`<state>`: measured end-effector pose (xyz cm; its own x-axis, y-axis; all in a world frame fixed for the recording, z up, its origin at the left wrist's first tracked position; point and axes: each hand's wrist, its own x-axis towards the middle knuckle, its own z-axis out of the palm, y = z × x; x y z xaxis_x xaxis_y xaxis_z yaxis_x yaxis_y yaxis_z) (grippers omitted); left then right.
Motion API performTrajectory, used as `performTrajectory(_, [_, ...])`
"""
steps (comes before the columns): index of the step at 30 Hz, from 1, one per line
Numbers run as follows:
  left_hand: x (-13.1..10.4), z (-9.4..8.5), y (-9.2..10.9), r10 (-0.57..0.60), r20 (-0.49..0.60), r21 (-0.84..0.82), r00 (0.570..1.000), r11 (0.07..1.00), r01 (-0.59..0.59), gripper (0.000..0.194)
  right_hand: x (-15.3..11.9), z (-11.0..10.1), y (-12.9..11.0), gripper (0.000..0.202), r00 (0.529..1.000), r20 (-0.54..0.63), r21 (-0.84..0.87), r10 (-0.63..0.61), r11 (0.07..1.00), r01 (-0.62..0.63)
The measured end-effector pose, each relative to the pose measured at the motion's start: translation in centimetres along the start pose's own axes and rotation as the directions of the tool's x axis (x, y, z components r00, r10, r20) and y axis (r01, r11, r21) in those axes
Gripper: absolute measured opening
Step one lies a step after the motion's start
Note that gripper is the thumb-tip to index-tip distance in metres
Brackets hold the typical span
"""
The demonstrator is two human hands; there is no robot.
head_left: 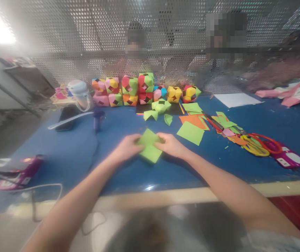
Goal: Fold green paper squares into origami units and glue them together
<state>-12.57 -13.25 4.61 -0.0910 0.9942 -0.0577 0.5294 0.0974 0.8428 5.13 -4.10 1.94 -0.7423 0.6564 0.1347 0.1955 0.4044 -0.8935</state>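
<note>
A square sheet of green paper is held just over the blue table, one corner pointing away from me. My left hand pinches its left side, and my right hand pinches its right side. Behind it lie folded green paper pieces, one larger and two smaller. To the right of my right hand, a flat green square overlaps some orange paper. Whether the held sheet has creases is too blurred to tell.
Several colourful folded-paper balls stand stacked along the back. A purple glue gun with its cord is on the left, near a white lidded container. Yellow-handled scissors and paper scraps lie right. People sit behind a perforated screen.
</note>
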Motion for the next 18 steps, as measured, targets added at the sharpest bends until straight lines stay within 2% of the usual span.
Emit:
performTrajectory(4, [0.1, -0.1, -0.3, -0.028, 0.048, -0.038, 0.998, 0.999, 0.03, 0.019, -0.4, -0.3, -0.2, 0.017, 0.998, 0.05, 0.001, 0.028, 1.0, -0.028])
performTrajectory(9, [0.1, 0.4, -0.2, -0.097, 0.104, -0.168, 0.99, 0.979, 0.114, 0.027, -0.6, -0.3, -0.2, 0.018, 0.997, 0.074, 0.062, 0.038, 0.997, -0.042])
performTrajectory(15, [0.1, 0.7, -0.1, -0.139, 0.072, -0.309, 0.988, 0.938, 0.154, 0.031, -0.5, -0.3, -0.4, 0.018, 1.0, -0.024, 0.166, -0.004, 0.986, 0.008])
performTrajectory(18, [0.0, 1.0, 0.0, -0.145, 0.096, -0.31, 0.985, 0.936, 0.168, 0.033, -0.7, -0.2, -0.6, 0.015, 0.998, -0.057, 0.094, -0.026, 0.995, 0.031])
